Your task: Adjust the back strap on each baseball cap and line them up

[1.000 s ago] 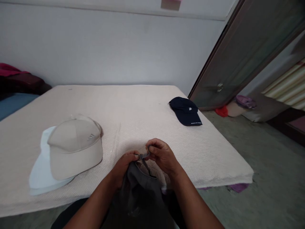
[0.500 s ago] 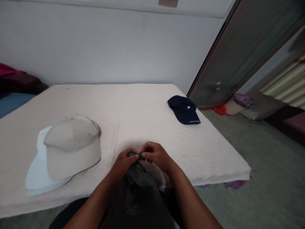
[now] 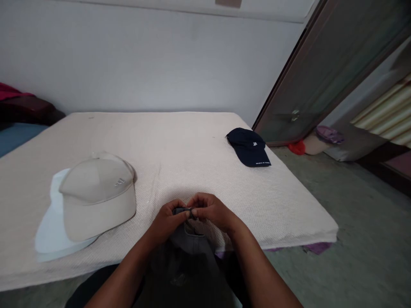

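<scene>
A dark grey cap (image 3: 188, 265) hangs in front of me at the near edge of the bed, its back opening and strap facing up. My left hand (image 3: 169, 218) pinches the left part of the strap between thumb and fingers. Close against it, my right hand (image 3: 212, 210) pinches the strap's other part, so the fingertips of both hands nearly touch. The fingers partly cover the strap, and its fastening is too small to make out. To the left, a beige cap (image 3: 99, 188) lies on top of a pale blue cap (image 3: 53, 231).
A navy cap (image 3: 245, 145) lies at the right side of the bed (image 3: 167, 145), which has a cream cover. Behind it is a white wall (image 3: 144, 64), with a dark sliding door (image 3: 308, 77) on the right. Dark and red items (image 3: 22, 102) sit at far left.
Both hands keep their pinch on the strap of the grey cap. The fingers have shifted only slightly and the cap sits a little lower; the other caps have not moved.
</scene>
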Action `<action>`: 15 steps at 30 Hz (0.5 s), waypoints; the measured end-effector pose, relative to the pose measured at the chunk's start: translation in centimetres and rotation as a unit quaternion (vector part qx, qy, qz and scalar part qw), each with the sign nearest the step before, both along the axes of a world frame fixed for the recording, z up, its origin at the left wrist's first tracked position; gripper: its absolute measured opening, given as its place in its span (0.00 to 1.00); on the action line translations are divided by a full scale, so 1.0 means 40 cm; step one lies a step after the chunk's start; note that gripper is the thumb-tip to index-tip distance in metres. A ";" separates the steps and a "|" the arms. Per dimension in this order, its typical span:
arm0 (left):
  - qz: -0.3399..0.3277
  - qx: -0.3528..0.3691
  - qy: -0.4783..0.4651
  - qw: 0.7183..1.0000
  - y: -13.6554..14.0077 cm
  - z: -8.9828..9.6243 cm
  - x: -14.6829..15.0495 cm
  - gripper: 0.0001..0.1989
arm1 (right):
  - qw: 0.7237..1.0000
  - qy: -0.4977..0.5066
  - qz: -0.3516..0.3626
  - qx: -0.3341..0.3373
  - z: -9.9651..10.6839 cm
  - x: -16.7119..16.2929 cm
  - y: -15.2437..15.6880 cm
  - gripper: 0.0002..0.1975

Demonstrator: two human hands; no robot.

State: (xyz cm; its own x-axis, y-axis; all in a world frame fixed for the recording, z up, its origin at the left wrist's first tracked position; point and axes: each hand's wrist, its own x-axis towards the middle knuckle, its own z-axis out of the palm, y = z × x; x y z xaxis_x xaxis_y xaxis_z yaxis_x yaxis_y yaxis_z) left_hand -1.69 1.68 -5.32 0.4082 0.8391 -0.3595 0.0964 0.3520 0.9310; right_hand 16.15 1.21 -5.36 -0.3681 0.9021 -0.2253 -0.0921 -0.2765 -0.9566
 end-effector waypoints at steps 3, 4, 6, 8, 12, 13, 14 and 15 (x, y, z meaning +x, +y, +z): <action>-0.014 0.021 -0.001 1.000 0.005 -0.002 -0.002 0.10 | 1.000 0.014 0.003 -0.005 -0.003 0.002 0.001 0.09; -0.015 0.037 -0.001 0.999 0.007 -0.004 -0.003 0.10 | 1.000 0.016 0.003 -0.006 -0.003 0.001 0.001 0.08; -0.017 0.077 0.003 0.997 0.009 -0.007 -0.004 0.10 | 1.000 0.007 -0.001 -0.007 -0.002 -0.002 0.001 0.07; -0.016 0.117 0.018 0.993 0.011 -0.011 -0.006 0.08 | 1.000 -0.015 -0.008 -0.004 0.000 -0.006 0.001 0.06; -0.006 0.143 0.040 0.989 0.014 -0.018 -0.006 0.06 | 0.999 -0.045 -0.026 0.007 0.000 -0.009 0.002 0.07; -0.001 0.136 0.039 0.990 0.014 -0.020 -0.005 0.06 | 0.998 -0.049 -0.030 0.010 0.000 -0.009 0.002 0.07; 0.003 0.126 0.038 0.991 0.014 -0.020 -0.003 0.06 | 0.998 -0.052 -0.033 0.012 -0.001 -0.008 0.003 0.06; 0.007 0.111 0.035 0.993 0.014 -0.021 0.000 0.06 | 0.998 -0.055 -0.035 0.014 -0.001 -0.007 0.003 0.06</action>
State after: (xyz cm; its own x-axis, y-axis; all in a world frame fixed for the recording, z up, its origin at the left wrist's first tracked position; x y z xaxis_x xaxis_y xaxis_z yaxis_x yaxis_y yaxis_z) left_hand -1.70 2.26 -6.14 0.3770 0.9060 -0.1926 0.1605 0.1409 0.9769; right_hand 15.86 1.33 -5.40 -0.2785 0.9312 -0.2353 -0.0049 -0.2463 -0.9692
